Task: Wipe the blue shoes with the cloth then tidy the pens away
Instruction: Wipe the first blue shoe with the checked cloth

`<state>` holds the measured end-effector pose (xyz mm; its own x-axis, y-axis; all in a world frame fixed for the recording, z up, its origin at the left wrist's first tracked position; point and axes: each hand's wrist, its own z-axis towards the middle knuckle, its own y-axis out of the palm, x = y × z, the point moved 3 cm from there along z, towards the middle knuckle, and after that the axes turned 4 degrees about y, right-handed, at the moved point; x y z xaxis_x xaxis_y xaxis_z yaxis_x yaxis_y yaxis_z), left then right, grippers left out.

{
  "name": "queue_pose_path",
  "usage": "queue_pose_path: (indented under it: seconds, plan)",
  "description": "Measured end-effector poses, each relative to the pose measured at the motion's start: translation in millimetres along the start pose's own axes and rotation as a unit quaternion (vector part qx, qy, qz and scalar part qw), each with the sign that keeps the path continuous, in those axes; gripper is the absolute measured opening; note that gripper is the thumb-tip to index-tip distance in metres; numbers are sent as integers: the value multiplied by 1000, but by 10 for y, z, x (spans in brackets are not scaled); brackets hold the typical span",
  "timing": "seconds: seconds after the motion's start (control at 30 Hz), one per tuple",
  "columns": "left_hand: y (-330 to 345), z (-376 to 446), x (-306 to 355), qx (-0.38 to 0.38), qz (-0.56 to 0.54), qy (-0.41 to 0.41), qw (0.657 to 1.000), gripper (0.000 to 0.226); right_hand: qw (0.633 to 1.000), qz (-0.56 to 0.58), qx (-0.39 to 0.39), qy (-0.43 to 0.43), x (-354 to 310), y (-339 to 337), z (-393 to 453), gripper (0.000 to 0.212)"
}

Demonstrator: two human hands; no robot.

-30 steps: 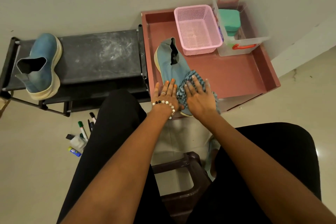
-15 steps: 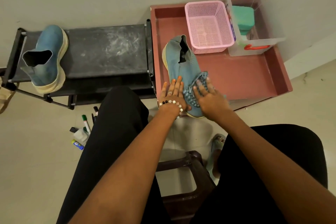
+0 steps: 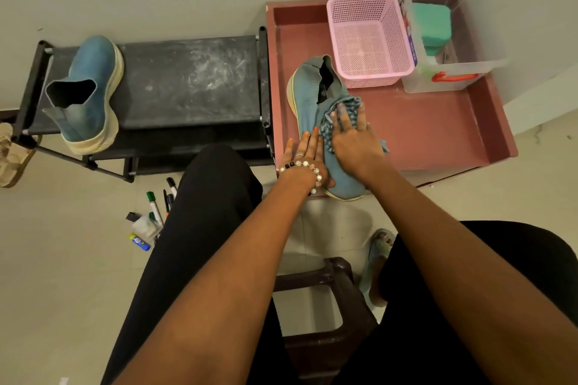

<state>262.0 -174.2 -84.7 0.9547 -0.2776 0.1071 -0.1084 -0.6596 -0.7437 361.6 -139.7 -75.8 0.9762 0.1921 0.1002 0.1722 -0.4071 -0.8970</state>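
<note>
A blue shoe (image 3: 308, 97) lies on the reddish-brown tray (image 3: 438, 128), toe toward me. My right hand (image 3: 353, 137) presses a blue checked cloth (image 3: 339, 109) flat onto the shoe's upper with straight fingers. My left hand (image 3: 305, 155), with a bead bracelet, rests with straight fingers against the shoe's left side. The second blue shoe (image 3: 87, 91) stands on the black rack (image 3: 187, 81) at the left. Several pens (image 3: 159, 200) lie on the floor beside my left leg.
A pink mesh basket (image 3: 369, 37) and a clear box (image 3: 450, 72) holding a green item stand at the tray's far end. A glue stick (image 3: 140, 241) lies near the pens. A dark stool (image 3: 322, 306) sits between my legs. A sandal (image 3: 12, 153) lies at the far left.
My right hand has slid the cloth away from me along the shoe, from its toe toward the opening. My left hand stays at the shoe's left side.
</note>
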Motion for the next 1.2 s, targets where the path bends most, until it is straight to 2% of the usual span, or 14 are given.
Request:
queue_pose_path:
  seconds: [0.23,0.4,0.57,1.03,1.2]
  plan:
    - [5,11,3,-14,-21,-10,1000,100,1000,-5,-1,4,-44,-102,153,60]
    - [23,-16,-8,7,-25,8,1000,96,999,-6,-25,-35,34,164,-365,63]
    - [20,-49,-7,12,-8,25,1000,93,998,-23,-54,-36,14,402,-752,65]
    - [-21,0,-9,-19,-13,17,1000,97,999,8,-44,-1,1,-68,130,65]
    - [-14,-3,-10,-28,-22,14,999,96,999,13,-35,4,-56,-125,147,64]
